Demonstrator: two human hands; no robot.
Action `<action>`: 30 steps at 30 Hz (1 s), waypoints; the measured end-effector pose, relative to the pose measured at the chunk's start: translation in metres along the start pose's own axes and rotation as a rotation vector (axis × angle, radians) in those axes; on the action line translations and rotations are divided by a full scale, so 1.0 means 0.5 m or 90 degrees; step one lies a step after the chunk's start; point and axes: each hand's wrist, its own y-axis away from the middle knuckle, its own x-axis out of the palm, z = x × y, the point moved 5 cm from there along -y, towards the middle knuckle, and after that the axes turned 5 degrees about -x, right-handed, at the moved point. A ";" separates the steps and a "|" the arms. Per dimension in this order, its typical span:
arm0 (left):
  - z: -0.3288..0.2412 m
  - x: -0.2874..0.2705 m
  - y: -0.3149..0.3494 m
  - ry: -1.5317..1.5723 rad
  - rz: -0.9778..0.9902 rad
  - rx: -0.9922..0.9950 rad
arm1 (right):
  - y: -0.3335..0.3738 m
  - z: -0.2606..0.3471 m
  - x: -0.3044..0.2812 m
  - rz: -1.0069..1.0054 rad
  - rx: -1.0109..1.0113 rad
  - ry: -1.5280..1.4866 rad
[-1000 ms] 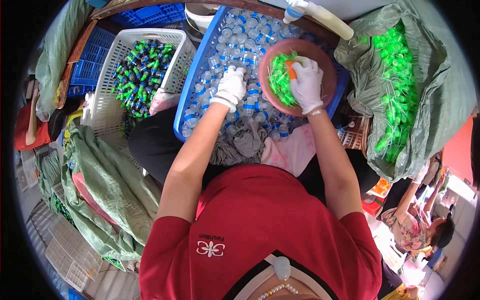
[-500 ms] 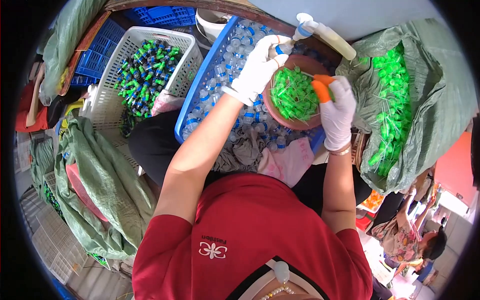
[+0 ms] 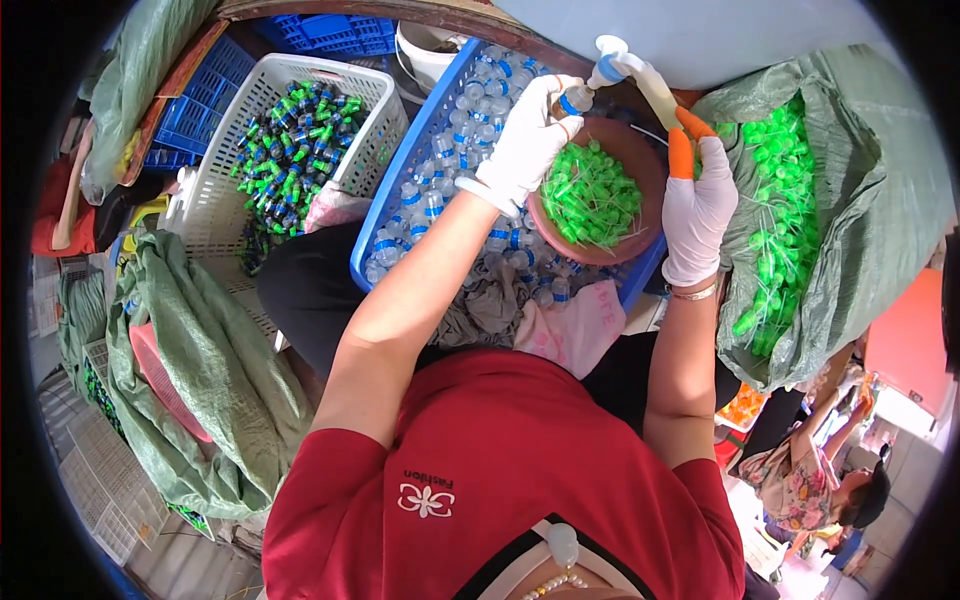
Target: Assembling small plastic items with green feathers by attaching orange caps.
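Note:
My left hand (image 3: 525,135), in a white glove, pinches a small clear bottle (image 3: 575,100) with a blue band. Its upper end is up against a clear, blue-banded spout piece (image 3: 606,70) below a white knob on a grey-blue tank. From that fitting a pale, curved handle (image 3: 655,97) runs down to my right hand (image 3: 697,200), whose orange-tipped fingers close on its lower end. Beneath both hands a pinkish-brown bowl (image 3: 648,185) holds green caps with thin stems (image 3: 590,195). It rests over a blue crate (image 3: 372,215) full of similar clear bottles (image 3: 430,200).
At left, a white basket (image 3: 215,200) contains dark bottles with green caps. Green woven sacks lie at the lower left (image 3: 215,370) and right (image 3: 865,190); the right one spills green caps (image 3: 780,220). Cloths (image 3: 570,325) lie at the crate's near edge. Another person (image 3: 800,490) is at lower right.
My right hand has moved right and up from the bowl to the handle, which now hangs steeper. My left hand has brought the bottle slightly right, against the spout piece.

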 end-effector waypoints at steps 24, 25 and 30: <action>0.017 -0.011 0.004 -0.025 -0.009 0.029 | 0.002 0.014 -0.011 -0.033 -0.041 0.036; 0.030 -0.019 0.006 -0.052 -0.014 0.022 | 0.008 0.026 -0.012 -0.049 -0.082 0.049; 0.050 0.000 0.056 -0.028 0.077 -0.037 | 0.034 0.045 0.016 -0.013 -0.148 0.131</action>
